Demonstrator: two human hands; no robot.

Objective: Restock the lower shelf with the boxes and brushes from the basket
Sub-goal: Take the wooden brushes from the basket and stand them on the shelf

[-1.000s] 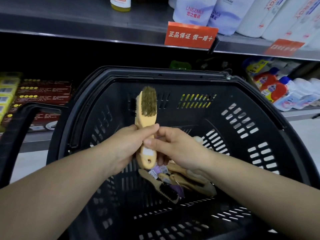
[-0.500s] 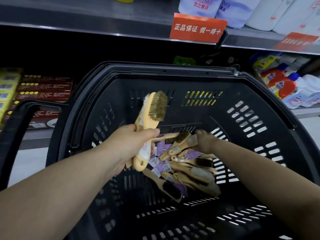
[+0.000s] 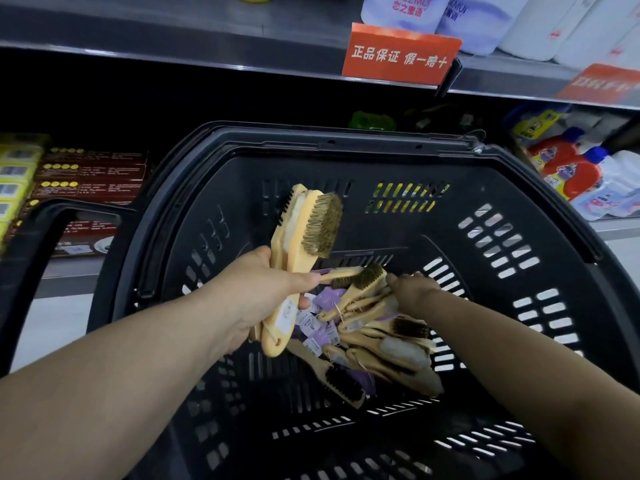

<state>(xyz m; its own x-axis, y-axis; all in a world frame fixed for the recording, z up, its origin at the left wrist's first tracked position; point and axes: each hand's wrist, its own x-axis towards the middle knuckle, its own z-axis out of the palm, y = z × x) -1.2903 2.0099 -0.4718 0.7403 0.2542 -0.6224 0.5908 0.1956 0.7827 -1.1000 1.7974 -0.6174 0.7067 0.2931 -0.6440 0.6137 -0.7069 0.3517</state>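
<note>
My left hand grips a small bunch of wooden-handled brushes by their handles, bristle heads up, above the black basket. Several more brushes with purple tags lie heaped on the basket floor. My right hand reaches down into that heap, fingers curled onto a brown-bristled brush at its top; the fingertips are hidden. The lower shelf runs behind the basket on the left.
Dark red boxes and yellow boxes are stacked on the lower shelf at left. Detergent bottles lie at right. The basket's handle rises at the left. An orange sign hangs from the upper shelf.
My right hand let go of the brush passed to my left hand and dropped into the heap, taking hold of another brush. The left hand's bunch tilted to the right.
</note>
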